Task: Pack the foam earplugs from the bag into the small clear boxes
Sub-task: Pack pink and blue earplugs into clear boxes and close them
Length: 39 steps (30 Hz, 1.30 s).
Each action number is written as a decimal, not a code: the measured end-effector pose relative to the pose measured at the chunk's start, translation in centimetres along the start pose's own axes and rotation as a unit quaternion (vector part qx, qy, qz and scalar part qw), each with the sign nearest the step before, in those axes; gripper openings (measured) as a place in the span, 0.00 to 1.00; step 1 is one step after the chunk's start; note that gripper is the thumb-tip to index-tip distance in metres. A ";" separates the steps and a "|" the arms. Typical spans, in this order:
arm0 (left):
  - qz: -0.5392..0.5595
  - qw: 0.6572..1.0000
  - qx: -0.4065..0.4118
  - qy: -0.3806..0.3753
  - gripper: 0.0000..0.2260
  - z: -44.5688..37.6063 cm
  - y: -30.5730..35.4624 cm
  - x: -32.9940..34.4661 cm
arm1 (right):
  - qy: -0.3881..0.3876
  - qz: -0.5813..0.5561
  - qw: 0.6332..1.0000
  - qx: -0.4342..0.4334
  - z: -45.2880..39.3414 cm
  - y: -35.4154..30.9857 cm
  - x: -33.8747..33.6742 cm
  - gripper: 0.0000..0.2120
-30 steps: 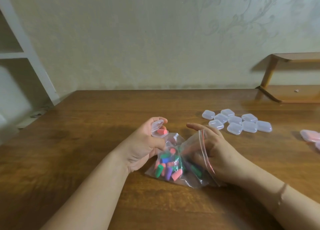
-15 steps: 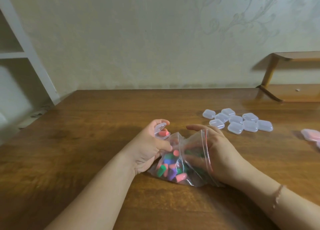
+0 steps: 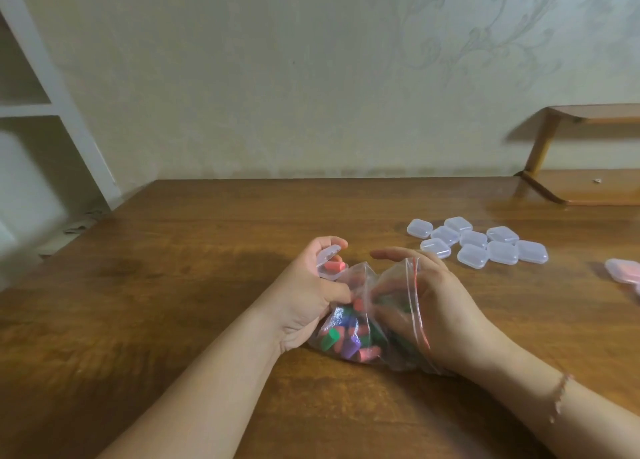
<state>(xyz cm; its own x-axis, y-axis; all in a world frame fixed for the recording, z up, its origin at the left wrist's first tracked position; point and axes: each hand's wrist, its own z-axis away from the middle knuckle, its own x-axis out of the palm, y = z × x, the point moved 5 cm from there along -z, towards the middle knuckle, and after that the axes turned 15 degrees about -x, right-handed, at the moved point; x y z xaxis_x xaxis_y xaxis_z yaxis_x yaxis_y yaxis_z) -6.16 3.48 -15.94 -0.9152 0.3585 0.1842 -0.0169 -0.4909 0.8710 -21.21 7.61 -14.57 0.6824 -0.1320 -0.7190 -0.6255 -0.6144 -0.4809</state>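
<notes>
Digging in the clear zip bag of colourful foam earplugs (image 3: 360, 334) at lower centre, right hand (image 3: 429, 306) is inside it, grip hidden. Left hand (image 3: 311, 292) holds a small open clear box (image 3: 330, 263) with one pink plug. Next: fish out another, drop it in, I reckon.

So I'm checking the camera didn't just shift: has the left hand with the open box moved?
Yes. The left hand has dipped toward the bag, judged against the table's back edge.

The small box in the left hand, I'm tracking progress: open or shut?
Open: the small box has its lid raised, with a pink earplug inside.
</notes>
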 end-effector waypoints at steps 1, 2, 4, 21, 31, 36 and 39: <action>-0.001 1.000 0.001 -0.002 0.28 -0.1 0.0 0.0 | -0.005 -0.008 1.000 0.000 0.0 0.0 0.1 0.07; -0.005 1.000 0.002 -0.003 0.29 -0.1 -0.1 0.0 | -0.013 -0.011 1.000 0.003 -0.1 0.0 0.2 0.07; -0.012 1.000 0.004 -0.001 0.29 -0.1 -0.1 0.0 | -0.024 0.000 1.000 0.008 0.0 0.3 0.4 0.06; 0.037 0.991 0.129 0.014 0.14 0.3 1.6 -0.8 | 0.005 -0.084 0.994 0.075 0.9 2.1 -8.4 0.02; -0.031 0.936 0.346 0.060 0.09 2.7 2.5 0.4 | 0.199 -0.159 0.967 -0.004 0.7 -2.2 -8.0 0.04; -0.086 0.930 0.356 0.045 0.12 3.4 2.3 1.5 | 0.189 -0.261 0.947 -0.018 0.8 -4.4 -6.3 0.12; -0.086 0.936 0.342 0.026 0.16 3.6 2.0 2.0 | 0.207 -0.290 0.934 -0.003 0.9 -4.7 -6.0 0.15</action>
<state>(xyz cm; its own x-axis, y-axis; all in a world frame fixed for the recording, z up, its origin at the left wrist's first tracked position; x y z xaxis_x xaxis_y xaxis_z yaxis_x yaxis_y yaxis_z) -6.57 6.14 -12.20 -0.9414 0.3371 0.0079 0.0795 0.1989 0.9768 -22.69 12.03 -8.47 0.9945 -0.0642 -0.0827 -0.1043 -0.6795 -0.7263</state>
